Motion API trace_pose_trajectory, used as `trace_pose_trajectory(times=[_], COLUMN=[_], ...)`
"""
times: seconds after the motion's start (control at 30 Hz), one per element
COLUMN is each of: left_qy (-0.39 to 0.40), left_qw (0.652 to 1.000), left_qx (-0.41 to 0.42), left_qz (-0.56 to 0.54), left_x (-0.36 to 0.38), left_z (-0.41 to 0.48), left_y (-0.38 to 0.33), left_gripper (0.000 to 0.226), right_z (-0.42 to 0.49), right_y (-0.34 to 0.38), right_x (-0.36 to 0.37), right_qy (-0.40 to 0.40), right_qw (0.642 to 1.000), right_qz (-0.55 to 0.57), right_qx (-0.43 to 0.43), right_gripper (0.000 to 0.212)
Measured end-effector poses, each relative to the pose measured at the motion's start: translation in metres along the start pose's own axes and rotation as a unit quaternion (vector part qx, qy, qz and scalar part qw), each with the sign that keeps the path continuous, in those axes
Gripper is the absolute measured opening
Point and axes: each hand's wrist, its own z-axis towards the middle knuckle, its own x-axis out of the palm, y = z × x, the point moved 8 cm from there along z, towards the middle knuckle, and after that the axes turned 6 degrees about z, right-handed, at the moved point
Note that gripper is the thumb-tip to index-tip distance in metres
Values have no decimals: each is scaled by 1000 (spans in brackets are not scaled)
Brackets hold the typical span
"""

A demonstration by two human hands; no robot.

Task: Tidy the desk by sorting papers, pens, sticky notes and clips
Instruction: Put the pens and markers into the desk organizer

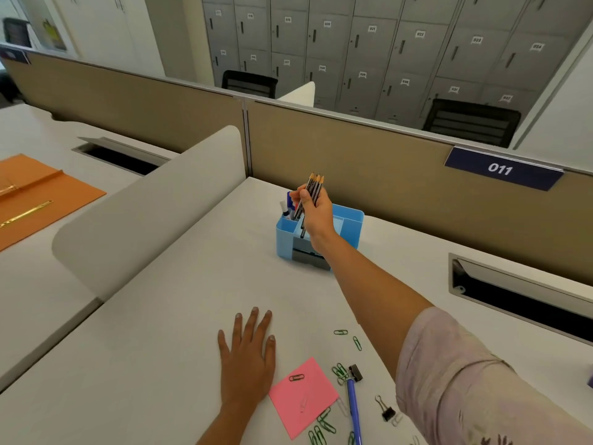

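Several pencils (313, 187) stand pinched, tips up, in my right grip (313, 208) just above the blue desk organiser (353, 226), so I should lower them bunched and straight into the slot directly beneath, my left grip (247, 354) spread flat on the bench (160, 316) nearer me.

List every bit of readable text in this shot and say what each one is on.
"011": white digits on the dark blue plate fixed to the partition.
"020", "021": small tags on the grey locker doors; the other locker tags are too blurred to read.
Pencils in the right hand: any print is too small to read.
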Motion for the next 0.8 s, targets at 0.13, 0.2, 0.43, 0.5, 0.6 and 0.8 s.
trace_pose_trajectory(times=[0.13,0.2,0.43,0.5,0.6,0.8], left_qy=[-4,-1,-4,-3,-4,-10], left_qw=[1000,1000,1000,1000,1000,1000], left_qx=[-3,-5,-11,-11,-13,-15], left_qz=[6,3,-2,1,5,1], left_x=[1,3,7,7,7,7], left_z=[2,3,5,5,6,5], left_y=[0,0,2,2,3,3], left_gripper=[55,54,53,53,53,54], right_z=[16,23,27,25,21,22], right_y=[-16,-21,-45,-52,-60,-56], right_x=[4,6,19,22,26,16], right_qy=[-15,-29,-13,27,81,34], right_qw=[1000,998,999,999,994,985], right_qz=[20,45,42,11,-61,-167], right_qx=[9,11,25,28,32,-3], right_gripper=[21,17,28,26,20,22])
